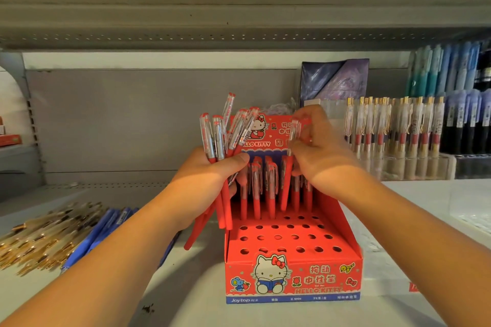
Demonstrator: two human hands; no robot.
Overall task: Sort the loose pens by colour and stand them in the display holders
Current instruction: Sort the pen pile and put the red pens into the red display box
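The left hand (210, 175) has its grip wrapped round a bundle of red plastic pens with clear tops (215, 135). They overlap too much for an exact count, roughly ten, and they fan upward with tips down, just left of the red cardboard display holder (292, 281), which stands on the pale shelf (186, 287). The right hand (316, 151) is the one over the holder. Its grip pinches the clear tops of the held red pens (293, 130); whether that is one, two or three I cannot tell. Their long axis is near vertical, tips down among the standing red pens (256, 194), about eight of them in the back rows. The next free places seem to lie straight below and slightly toward the person. The empty round holes (277, 237) number twenty-one in view: three full rows of six, plus three in the row behind, on its right. To the left on the shelf lie two unsorted heaps, loose blue pens (106, 228) and loose clear pens with gold clips (47, 236), neither countable.
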